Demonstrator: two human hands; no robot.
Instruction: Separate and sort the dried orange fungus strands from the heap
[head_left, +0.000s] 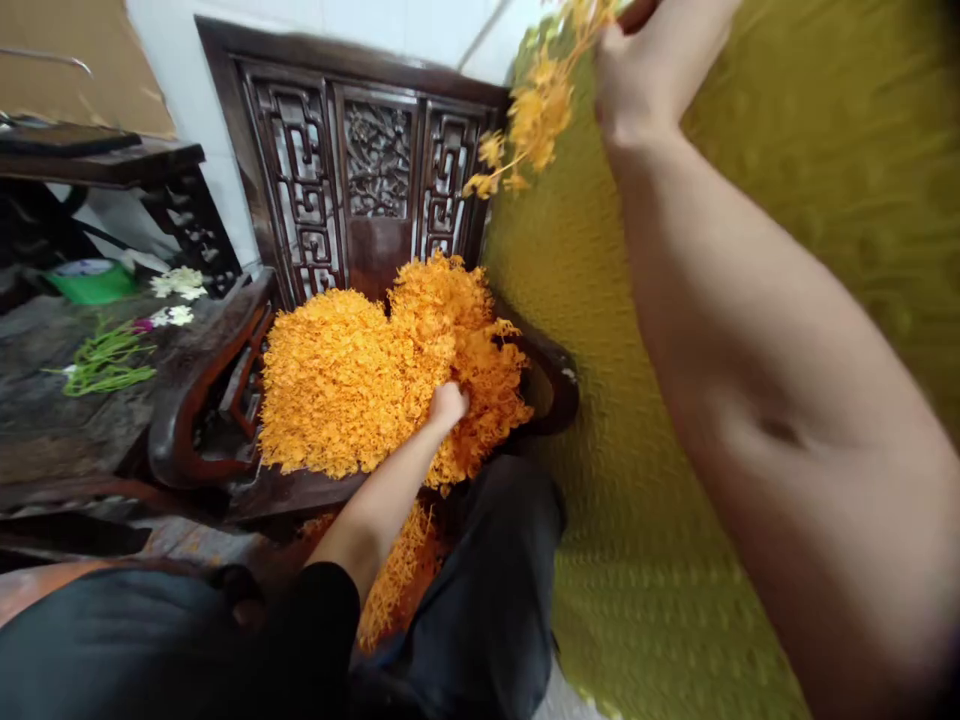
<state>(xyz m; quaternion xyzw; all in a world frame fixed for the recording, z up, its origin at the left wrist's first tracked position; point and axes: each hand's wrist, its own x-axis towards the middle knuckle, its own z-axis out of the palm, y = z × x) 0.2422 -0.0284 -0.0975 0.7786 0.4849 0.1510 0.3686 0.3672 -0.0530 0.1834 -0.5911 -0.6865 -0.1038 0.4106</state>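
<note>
A big heap of orange, dried-looking flowers (330, 385) covers the seat of a dark carved wooden chair (379, 245). My left hand (450, 402) is closed on the right part of the heap, among a looser bunch of orange flowers (491, 385); its fingertips are hidden. Raised at the top of the view, my right hand (634, 70) grips an orange flower sprig (541, 105) that hangs down to the left, with small blossoms along thin stems. The upper edge of the frame cuts off part of this hand and sprig.
A yellow-green textured sheet (607, 430) stands close along the right. More orange flowers (401, 580) lie below the seat, between my legs. On the left, a dark table (45, 420) bears a green bowl (94, 283), green stems (112, 360) and white flowers (178, 283).
</note>
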